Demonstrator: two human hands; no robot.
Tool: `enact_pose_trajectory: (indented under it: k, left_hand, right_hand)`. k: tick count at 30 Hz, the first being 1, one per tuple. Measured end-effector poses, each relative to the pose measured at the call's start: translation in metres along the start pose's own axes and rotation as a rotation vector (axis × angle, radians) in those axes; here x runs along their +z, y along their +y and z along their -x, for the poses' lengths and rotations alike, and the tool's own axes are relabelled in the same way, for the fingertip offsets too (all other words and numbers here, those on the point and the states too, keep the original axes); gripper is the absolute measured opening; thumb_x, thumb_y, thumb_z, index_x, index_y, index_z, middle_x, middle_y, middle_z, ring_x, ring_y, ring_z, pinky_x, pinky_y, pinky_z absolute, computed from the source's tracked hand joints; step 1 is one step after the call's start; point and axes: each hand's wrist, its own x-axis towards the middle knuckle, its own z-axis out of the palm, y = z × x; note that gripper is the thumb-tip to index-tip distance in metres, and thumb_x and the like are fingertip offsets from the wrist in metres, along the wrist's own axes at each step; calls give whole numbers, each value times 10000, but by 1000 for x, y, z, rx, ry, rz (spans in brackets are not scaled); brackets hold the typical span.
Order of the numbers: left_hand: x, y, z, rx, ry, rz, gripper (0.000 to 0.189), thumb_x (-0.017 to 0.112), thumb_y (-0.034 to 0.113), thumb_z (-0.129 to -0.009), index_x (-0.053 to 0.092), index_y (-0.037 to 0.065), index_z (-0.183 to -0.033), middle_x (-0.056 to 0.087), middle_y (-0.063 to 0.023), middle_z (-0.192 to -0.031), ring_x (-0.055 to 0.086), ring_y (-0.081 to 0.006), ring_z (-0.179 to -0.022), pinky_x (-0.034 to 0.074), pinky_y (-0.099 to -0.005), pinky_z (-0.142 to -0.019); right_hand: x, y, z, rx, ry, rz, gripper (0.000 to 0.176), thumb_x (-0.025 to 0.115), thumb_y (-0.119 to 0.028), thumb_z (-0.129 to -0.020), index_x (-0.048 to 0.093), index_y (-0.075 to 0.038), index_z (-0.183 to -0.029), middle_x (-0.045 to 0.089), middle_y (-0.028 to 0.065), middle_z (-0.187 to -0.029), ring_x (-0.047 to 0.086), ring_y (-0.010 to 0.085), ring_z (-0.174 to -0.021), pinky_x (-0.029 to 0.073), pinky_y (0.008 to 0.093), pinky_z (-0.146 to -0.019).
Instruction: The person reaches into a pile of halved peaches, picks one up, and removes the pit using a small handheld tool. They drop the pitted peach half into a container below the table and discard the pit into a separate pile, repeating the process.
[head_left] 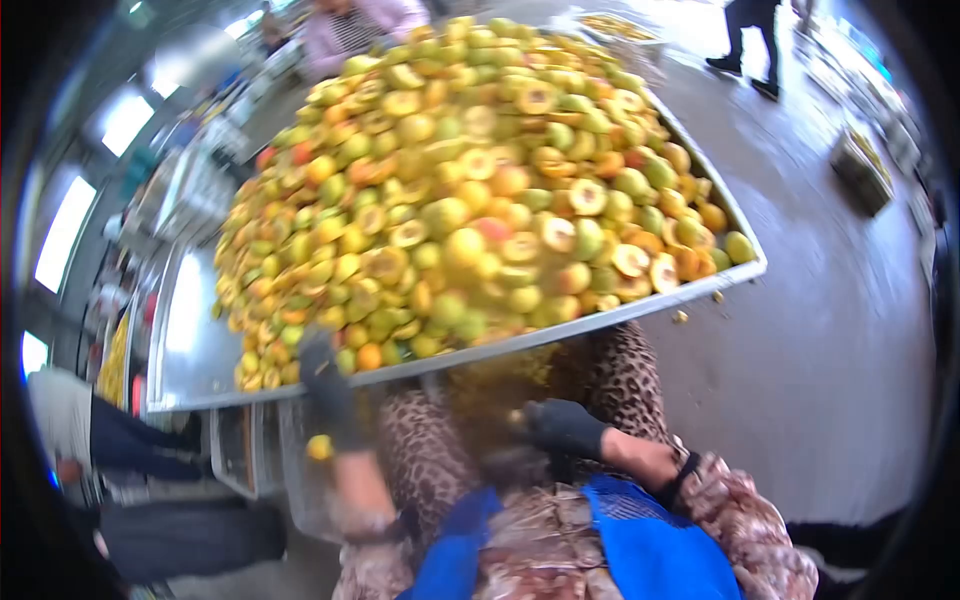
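A large heap of yellow-green peaches (400,200), many cut in half with their brown centres showing, fills most of the metal tray (185,330) in front of me. My left hand (325,385), in a dark glove, reaches over the tray's front edge by the nearest fruit; motion smears its fingers. Beside that wrist shows a small yellow piece of fruit (319,447). My right hand (565,427), also gloved, is curled above my lap. At its fingertips is a small pale spot that I cannot make out.
Below the tray's left side stands a clear plastic bin (305,470). Across the tray sits a person in a pink top (395,15). Another person's legs (750,40) stand at the far right, near a crate (862,172) on the wet floor. Fruit scraps (680,317) lie on the floor.
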Motion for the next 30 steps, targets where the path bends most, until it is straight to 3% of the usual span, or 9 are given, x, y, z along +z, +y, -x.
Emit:
enact_pose_trajectory:
  k: [3,6,7,11,14,17,20,25,30]
  left_hand:
    - [112,88,-30,90,-110,193,307,732,169,-907,683,-3,-1156,651,-164,-1290,595,-310,-1226,472,-404,-1052]
    - [186,123,-40,408,-497,-232,499,804,207,-810,657,52,-1262,605,-167,-1308,564,-358,-1222,460,-442,-1061]
    - [193,135,-40,508,-399,-365,398,741,189,-803,641,75,-1171,626,-150,-1120,588,-346,-1134,490,-472,-961]
    - [188,94,-75,343,-550,117,427,781,120,-800,707,68,-1217,674,-154,-1228,627,-362,-1158,508,-405,-1016]
    - [140,124,-61,-268,-531,852,433,674,83,-950,619,-22,-1367,684,-68,-1235,657,-117,-1043,540,-245,-864]
    - [90,173,-21,-471,-557,992,514,676,162,-987,538,-51,-1434,678,-64,-1229,650,-57,-997,525,-164,-774]
    - [78,190,25,-318,-484,932,584,697,263,-982,524,-67,-1433,645,-126,-1315,662,-170,-1104,566,-293,-905]
    - [64,252,58,-600,-411,1437,545,482,382,-1101,530,-55,-1423,628,-177,-1340,620,-278,-1233,508,-413,-1074]
    - [78,276,66,-591,-219,1147,397,442,318,-1108,673,-4,-1142,694,-119,-1020,671,-190,-886,556,-324,-809]
  right_hand:
    - [-30,-38,10,-37,58,21,432,593,-476,-985,612,-46,-958,698,245,-799,695,453,-758,539,562,-665]
    - [-23,-28,16,-17,106,27,429,610,-476,-977,576,-50,-945,688,249,-769,691,459,-766,530,578,-672]
    - [-25,-25,21,-3,118,33,426,614,-474,-974,573,-51,-945,687,250,-766,690,460,-765,528,581,-674]
    - [-41,-28,44,29,282,-130,386,643,-420,-977,562,-43,-948,668,241,-751,674,462,-732,516,539,-640]
    - [-61,-36,37,-31,417,-430,343,676,-352,-978,572,-26,-962,646,225,-750,667,441,-708,500,471,-615]
    - [-80,-68,24,-150,386,-565,276,614,-289,-1042,639,-15,-1061,683,31,-826,625,111,-743,530,311,-656]
    - [-79,-89,3,-275,542,-660,345,657,-315,-983,625,20,-1056,658,228,-816,676,392,-763,511,458,-690]
    - [-67,-90,-1,-137,520,-675,367,656,-320,-977,615,34,-1066,678,256,-905,691,411,-845,527,465,-746]
    - [-60,-83,11,-249,540,-707,368,639,-286,-987,614,36,-1163,706,234,-964,711,329,-882,539,432,-792]
